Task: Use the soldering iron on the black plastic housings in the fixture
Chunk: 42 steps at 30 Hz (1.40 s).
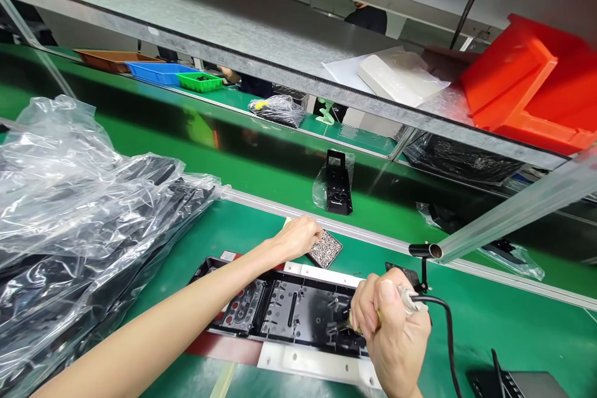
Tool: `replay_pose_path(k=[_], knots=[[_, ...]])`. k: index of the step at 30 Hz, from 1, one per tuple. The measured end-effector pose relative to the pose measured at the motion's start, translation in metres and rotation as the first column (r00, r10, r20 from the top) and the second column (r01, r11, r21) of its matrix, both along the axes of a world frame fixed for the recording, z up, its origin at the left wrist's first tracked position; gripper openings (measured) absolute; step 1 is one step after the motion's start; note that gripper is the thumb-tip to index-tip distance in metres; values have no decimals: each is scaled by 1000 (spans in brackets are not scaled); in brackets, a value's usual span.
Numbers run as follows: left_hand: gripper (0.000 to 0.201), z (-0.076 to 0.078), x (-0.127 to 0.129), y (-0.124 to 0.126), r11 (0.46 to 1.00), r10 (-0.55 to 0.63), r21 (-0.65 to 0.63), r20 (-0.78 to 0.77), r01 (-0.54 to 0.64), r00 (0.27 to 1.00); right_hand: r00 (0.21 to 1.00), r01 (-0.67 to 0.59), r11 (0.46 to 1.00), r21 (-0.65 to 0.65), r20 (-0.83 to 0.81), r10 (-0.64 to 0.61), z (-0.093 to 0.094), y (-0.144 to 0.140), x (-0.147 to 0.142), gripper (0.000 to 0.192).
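A long black plastic part (284, 308) lies in a white jig (308, 364) on the green bench. My right hand (389, 329) is closed around a corded hand tool (410, 303), its tip hidden against the part's right end. My left hand (298, 236) reaches past the part's far edge, fingers curled over a small speckled pad (325, 249); I cannot tell whether it grips the pad or only rests on it.
A pile of black parts in clear plastic bags (88, 211) fills the left. A bagged black part (336, 183) stands on the green conveyor (261, 161). A metal shelf (242, 37) overhead carries a red bin (532, 87). A tube (508, 211) juts in from the right.
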<state>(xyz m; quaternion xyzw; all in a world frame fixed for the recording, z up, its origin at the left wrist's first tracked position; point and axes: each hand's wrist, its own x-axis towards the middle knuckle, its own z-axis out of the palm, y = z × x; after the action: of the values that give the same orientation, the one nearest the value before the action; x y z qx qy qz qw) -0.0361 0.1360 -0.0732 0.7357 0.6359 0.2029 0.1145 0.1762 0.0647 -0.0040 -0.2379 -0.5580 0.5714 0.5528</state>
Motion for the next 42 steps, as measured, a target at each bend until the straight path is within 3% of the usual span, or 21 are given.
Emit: replay_pose_path(k=[10,15,18,21,24,27,32,37,42], knots=[[18,-13,3,-1,999,-37,18,-99,39,994,1000,-6,1000,-7,1,6,-2,0,1,35],[15,3,5,-7,1000,11,21,-16,-10,1000,1000,-6,1000,-5,5,6,0,0,1,34],[17,22,5,-29,998,65,-14,88,-64,994,1000,-14,1000,-12,0,14,2,0,0,34],[16,40,6,-65,995,97,-40,176,-91,980,1000,-13,1000,-27,-7,13,3,0,-1,34],[22,47,9,-105,996,83,-62,281,-68,956,1000,-6,1000,-24,-7,6,3,0,-1,34],[22,40,13,-134,998,-3,-55,355,24,935,1000,-2,1000,-19,0,2,4,-1,-1,34],[24,18,19,-148,970,-244,49,234,240,941,1000,-19,1000,-25,-7,18,3,-1,-1,34],[27,9,20,-145,951,-310,53,155,306,938,1000,-15,1000,-22,-8,15,3,1,-1,34],[27,12,19,-142,938,-345,23,151,345,926,1000,-23,999,-23,-10,22,3,2,-1,34]])
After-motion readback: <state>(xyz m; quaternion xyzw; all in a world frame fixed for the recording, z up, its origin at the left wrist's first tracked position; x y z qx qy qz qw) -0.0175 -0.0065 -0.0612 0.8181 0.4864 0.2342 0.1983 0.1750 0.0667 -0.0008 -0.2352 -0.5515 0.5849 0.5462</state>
